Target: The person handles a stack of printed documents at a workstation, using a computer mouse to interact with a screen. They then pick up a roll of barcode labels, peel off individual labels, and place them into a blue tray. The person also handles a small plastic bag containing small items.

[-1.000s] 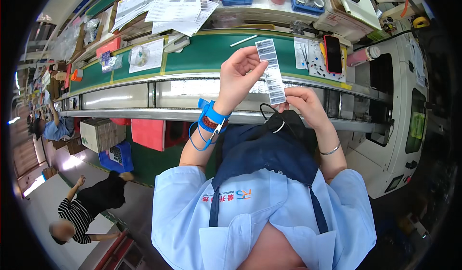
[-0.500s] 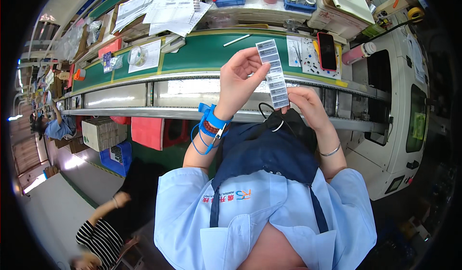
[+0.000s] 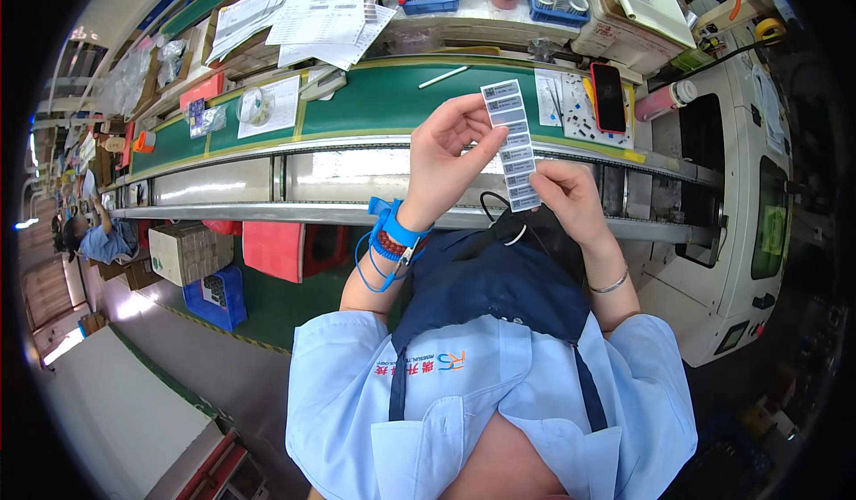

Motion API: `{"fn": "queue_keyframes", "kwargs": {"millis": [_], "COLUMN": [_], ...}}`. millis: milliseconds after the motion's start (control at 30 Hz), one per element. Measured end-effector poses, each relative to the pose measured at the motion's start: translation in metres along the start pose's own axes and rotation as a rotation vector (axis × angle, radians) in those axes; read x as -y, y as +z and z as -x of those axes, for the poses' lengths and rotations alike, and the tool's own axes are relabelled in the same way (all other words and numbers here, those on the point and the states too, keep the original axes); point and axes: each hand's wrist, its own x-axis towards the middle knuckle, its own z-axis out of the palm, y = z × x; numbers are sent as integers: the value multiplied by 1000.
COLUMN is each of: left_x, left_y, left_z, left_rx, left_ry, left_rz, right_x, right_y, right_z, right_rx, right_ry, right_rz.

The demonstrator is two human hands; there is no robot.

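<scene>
A strip of white printed labels [image 3: 520, 156] with dark codes hangs nearly upright over the near rail of the bench. My left hand [image 3: 453, 149] pinches its left edge in the upper half, thumb in front and fingers curled behind. At the lower right edge, my right hand [image 3: 575, 198] grips the same strip between thumb and forefinger. A blue wrist strap [image 3: 401, 225] with a coiled cord circles my left wrist, and a metal bangle [image 3: 612, 283] sits on my right.
Beyond the strip runs a green bench top [image 3: 379, 99] bearing a white stick [image 3: 444, 77]. A phone [image 3: 609, 99] lies right of it, beside tweezers and small dark parts. Paper sheets [image 3: 316, 14] and blue bins [image 3: 430, 0] stand farther back. A white machine [image 3: 727, 232] is at right.
The strip has shifted slightly down and right. My right thumb and forefinger have closed onto its lower edge. The person in a striped top at lower left has left the view.
</scene>
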Motion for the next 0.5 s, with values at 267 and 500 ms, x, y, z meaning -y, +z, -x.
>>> {"fn": "queue_keyframes", "kwargs": {"millis": [267,500], "left_x": [-4,0], "left_y": [-8,-7], "left_z": [0,0], "left_rx": [59,66], "left_ry": [-28,-15], "left_rz": [84,121], "right_x": [-1,-1], "right_y": [7,13], "right_z": [-4,-5], "right_rx": [-27,-62], "right_ry": [-26,-18], "right_rz": [42,40]}}
